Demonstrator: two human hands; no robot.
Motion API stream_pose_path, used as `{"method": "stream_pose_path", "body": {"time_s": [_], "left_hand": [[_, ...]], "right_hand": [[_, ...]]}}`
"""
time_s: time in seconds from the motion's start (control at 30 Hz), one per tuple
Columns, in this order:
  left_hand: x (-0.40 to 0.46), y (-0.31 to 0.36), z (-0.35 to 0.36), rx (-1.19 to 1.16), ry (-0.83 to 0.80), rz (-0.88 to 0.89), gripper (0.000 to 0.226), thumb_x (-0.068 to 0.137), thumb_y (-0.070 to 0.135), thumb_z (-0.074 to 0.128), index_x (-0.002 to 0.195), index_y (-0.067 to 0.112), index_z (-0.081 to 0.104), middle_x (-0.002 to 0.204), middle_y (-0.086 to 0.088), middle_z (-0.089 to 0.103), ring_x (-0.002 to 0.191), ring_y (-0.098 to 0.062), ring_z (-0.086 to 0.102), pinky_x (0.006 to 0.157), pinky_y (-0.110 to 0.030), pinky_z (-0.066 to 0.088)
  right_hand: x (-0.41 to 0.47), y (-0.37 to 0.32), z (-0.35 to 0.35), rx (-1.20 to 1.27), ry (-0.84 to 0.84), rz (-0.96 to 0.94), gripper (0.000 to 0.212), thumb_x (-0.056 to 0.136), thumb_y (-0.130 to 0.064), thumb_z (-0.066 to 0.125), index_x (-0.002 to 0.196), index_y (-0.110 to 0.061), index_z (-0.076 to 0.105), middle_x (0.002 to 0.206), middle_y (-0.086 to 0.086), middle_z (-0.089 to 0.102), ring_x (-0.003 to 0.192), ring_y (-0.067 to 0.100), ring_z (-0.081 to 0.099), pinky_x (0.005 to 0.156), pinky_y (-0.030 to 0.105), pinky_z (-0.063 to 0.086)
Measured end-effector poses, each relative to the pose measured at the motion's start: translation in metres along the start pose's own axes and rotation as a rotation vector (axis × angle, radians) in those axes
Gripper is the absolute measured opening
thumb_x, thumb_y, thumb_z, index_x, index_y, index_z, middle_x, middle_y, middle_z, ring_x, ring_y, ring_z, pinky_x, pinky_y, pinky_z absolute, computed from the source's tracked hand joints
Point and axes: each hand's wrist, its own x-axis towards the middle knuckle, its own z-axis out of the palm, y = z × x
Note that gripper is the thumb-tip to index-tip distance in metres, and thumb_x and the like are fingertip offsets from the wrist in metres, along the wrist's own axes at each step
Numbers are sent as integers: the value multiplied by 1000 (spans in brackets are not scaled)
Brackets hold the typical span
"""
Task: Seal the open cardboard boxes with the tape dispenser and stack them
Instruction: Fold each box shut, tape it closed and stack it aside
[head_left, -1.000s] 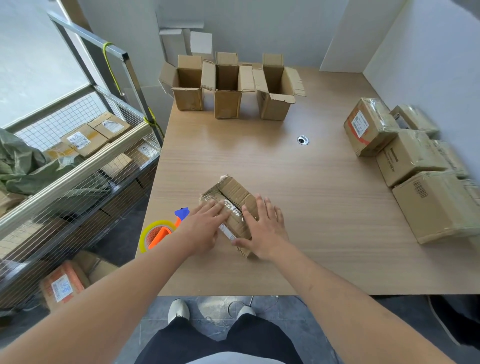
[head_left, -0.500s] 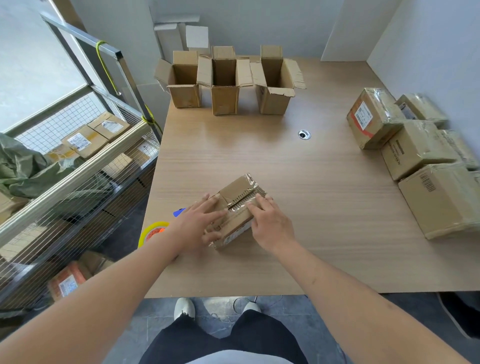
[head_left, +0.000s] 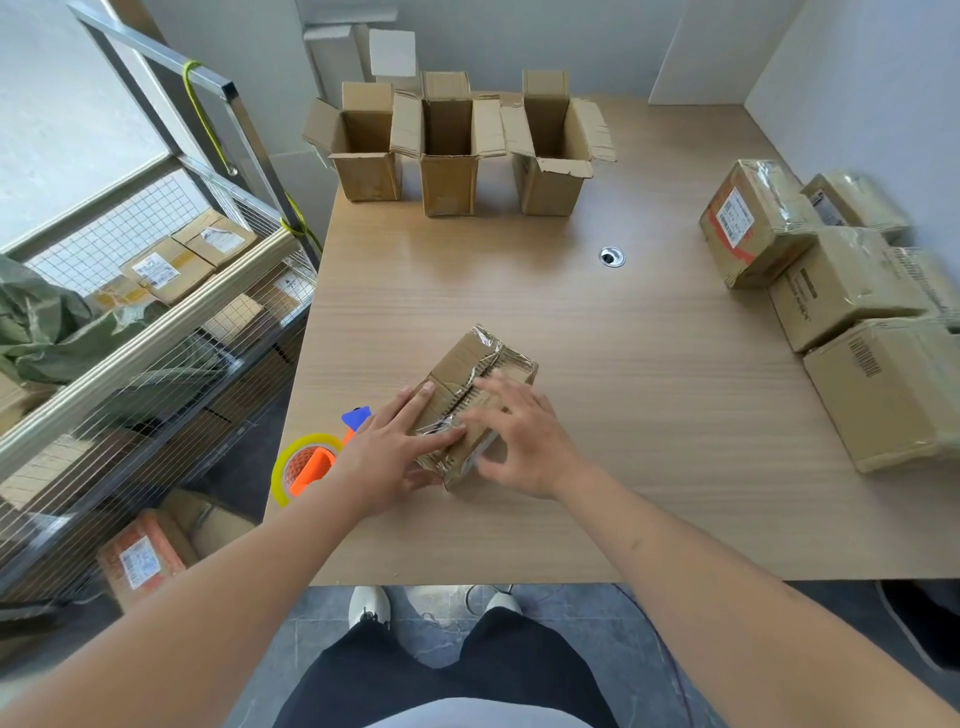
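The box (head_left: 480, 402) lies on the table (head_left: 649, 405) near its front edge, left of centre, set at a diagonal. The left hand (head_left: 387, 454) lies on the box's near left part, fingers straight and slightly spread, fingertips on the top face beside the taped seam, thumb low at the near corner. The right hand (head_left: 519, 434) is over the box's right part, fingers spread and relaxed; it is blurred, so contact cannot be confirmed. The box is brown cardboard, flaps closed, with crinkled clear tape along the centre seam and over the far end. The dispenser (head_left: 311, 460), orange with a yellow roll and blue tip, sits at the table's left edge, just beside the left wrist. 3 open boxes (head_left: 449, 156) stand in a row at the far edge. Sealed boxes (head_left: 841, 291) lie along the right side.
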Motion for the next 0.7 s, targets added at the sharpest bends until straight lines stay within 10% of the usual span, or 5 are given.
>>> {"method": "stream_pose_path", "body": {"time_s": [0.2, 0.5, 0.7], "left_hand": [[-6, 14, 0, -91, 82, -63, 65, 86, 57, 74, 146, 49, 51, 171, 1, 11, 158, -23, 10, 124, -44, 25], [-8, 23, 2, -74, 78, -131, 61, 88, 57, 71, 146, 47, 52, 171, 2, 11, 156, -24, 13, 124, -38, 22], [-9, 29, 2, -82, 108, -146, 62, 87, 56, 73, 145, 45, 53, 171, 1, 16, 155, -27, 16, 122, -41, 25]], "right_hand": [[5, -20, 10, -130, 3, 8, 65, 55, -59, 89, 100, -20, 62, 112, 3, 53, 106, 25, 52, 94, 41, 44], [8, -23, 23, -153, 16, 30, 25, 75, -27, 81, 87, -20, 60, 102, 5, 56, 95, 28, 58, 74, 37, 45], [-1, -20, 24, -65, 39, 48, 39, 76, -37, 86, 104, -22, 63, 108, 1, 52, 103, 23, 53, 73, 39, 53]]}}
